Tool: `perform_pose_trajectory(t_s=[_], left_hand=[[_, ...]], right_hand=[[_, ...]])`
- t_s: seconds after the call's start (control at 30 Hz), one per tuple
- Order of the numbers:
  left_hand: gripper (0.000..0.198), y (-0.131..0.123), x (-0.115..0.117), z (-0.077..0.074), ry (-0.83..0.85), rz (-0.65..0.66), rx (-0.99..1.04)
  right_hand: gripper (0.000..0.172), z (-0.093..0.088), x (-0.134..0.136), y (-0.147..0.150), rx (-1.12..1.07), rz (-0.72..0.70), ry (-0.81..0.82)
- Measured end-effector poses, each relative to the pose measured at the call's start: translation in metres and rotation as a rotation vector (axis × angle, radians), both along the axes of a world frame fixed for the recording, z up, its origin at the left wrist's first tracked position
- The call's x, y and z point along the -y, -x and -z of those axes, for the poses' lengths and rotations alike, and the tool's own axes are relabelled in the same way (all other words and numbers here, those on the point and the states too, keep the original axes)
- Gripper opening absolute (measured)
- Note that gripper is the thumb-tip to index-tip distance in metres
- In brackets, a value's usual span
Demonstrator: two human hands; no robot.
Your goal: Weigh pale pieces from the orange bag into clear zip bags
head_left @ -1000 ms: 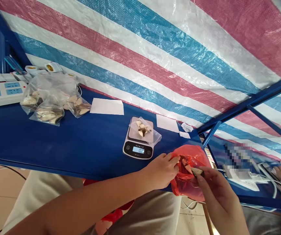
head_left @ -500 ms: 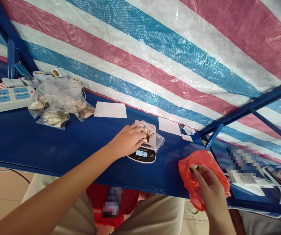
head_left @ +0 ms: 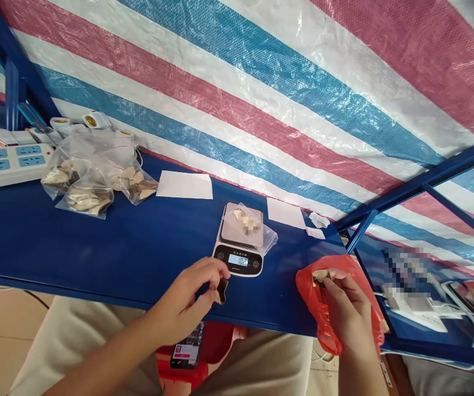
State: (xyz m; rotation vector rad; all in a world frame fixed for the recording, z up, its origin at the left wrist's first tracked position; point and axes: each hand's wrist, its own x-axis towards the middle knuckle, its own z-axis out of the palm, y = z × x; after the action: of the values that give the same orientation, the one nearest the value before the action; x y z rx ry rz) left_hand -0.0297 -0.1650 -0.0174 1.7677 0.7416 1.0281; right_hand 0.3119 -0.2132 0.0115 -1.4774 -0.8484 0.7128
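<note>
Your left hand pinches a dark slice between its fingertips, just near of the scale. Your right hand closes on a paler slice at the mouth of the red bag. Done so far: a bagged pile sits on the scale, three filled bags far left. Left: can't tell, red bag's contents hidden.
</note>
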Motion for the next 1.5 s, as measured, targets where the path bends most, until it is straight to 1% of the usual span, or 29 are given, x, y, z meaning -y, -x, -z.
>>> perform_pose_trajectory(t_s=[0.07,0.13,0.2,0.27,0.33,0.37,0.43,0.53,0.6,0.67,0.73,0.8,0.87,0.9,0.97,1.03,1.2,1.33,1.5], left_hand=[[0.015,0.003,0.009,0.010,0.070,0.026,-0.027],[0.015,0.004,0.011,0.015,0.114,0.024,-0.064],[0.016,0.003,0.009,0.016,0.129,0.017,-0.087],[0.016,0.001,0.007,0.014,0.122,0.016,-0.106],[0.016,-0.001,0.006,0.013,0.104,0.021,-0.128],[0.016,-0.001,0.006,0.013,0.096,0.022,-0.137],[0.016,-0.001,0.007,0.013,0.093,0.021,-0.145],[0.015,-0.001,0.008,0.013,0.102,0.015,-0.141],[0.016,-0.002,0.008,0.012,0.102,0.012,-0.145],[0.016,-0.003,0.007,0.010,0.097,0.007,-0.153],[0.016,-0.003,0.007,0.009,0.094,-0.001,-0.159],[0.016,-0.003,0.007,0.009,0.087,-0.001,-0.163],[0.016,-0.003,0.008,0.010,0.076,0.005,-0.172],[0.016,-0.003,0.008,0.011,0.070,0.008,-0.178],[0.015,-0.004,0.008,0.011,0.066,0.004,-0.192],[0.015,-0.005,0.008,0.011,0.068,-0.008,-0.206],[0.015,-0.005,0.008,0.009,0.059,-0.014,-0.232],[0.015,-0.005,0.009,0.012,0.053,-0.017,-0.233],[0.014,-0.006,0.008,0.012,0.051,-0.020,-0.235]], right_hand=[[0.031,-0.006,-0.005,0.007,-0.018,-0.024,-0.013],[0.028,-0.014,-0.009,0.015,-0.041,-0.045,-0.031],[0.024,-0.022,-0.014,0.025,-0.047,-0.037,-0.035],[0.021,-0.031,-0.020,0.033,-0.043,0.008,-0.029],[0.019,-0.040,-0.028,0.038,-0.060,0.046,-0.006],[0.019,-0.045,-0.031,0.039,-0.088,0.043,-0.006],[0.019,-0.054,-0.036,0.037,-0.185,-0.044,-0.025],[0.023,-0.060,-0.042,0.034,-0.341,-0.243,-0.099],[0.024,-0.055,-0.047,0.038,-0.292,-0.291,-0.104],[0.026,-0.045,-0.054,0.045,-0.099,-0.264,-0.070],[0.032,-0.031,-0.062,0.050,0.110,-0.222,-0.017],[0.039,-0.018,-0.068,0.051,0.266,-0.184,0.052],[0.044,-0.008,-0.070,0.047,0.338,-0.152,0.136],[0.046,-0.004,-0.070,0.044,0.336,-0.145,0.176],[0.051,0.002,-0.070,0.038,0.254,-0.152,0.221],[0.054,0.008,-0.072,0.035,0.114,-0.186,0.230],[0.050,0.020,-0.079,0.036,-0.183,-0.259,0.228],[0.048,0.019,-0.084,0.042,-0.331,-0.256,0.207],[0.054,0.012,-0.086,0.051,-0.422,-0.180,0.222]])
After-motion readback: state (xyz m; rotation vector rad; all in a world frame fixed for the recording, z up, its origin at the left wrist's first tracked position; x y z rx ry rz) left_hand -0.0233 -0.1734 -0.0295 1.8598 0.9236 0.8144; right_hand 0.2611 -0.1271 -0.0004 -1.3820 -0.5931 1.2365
